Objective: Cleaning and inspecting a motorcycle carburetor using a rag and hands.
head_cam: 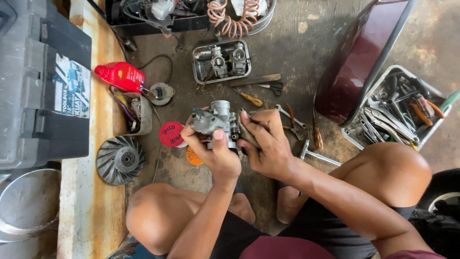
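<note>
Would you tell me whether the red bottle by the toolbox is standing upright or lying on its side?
Lying on its side: the red bottle rests lengthwise on the floor, its capped neck pointing left toward the wooden plank.

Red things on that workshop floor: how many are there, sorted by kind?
Red bottle lying on its side: 1
Round red lid beside the left hand: 1
Dark red curved tank or panel at upper right: 1
Total: 3

The coiled hose at the top is more orange-pink, and the small disc under the hands is orange, so neither is counted.
</note>
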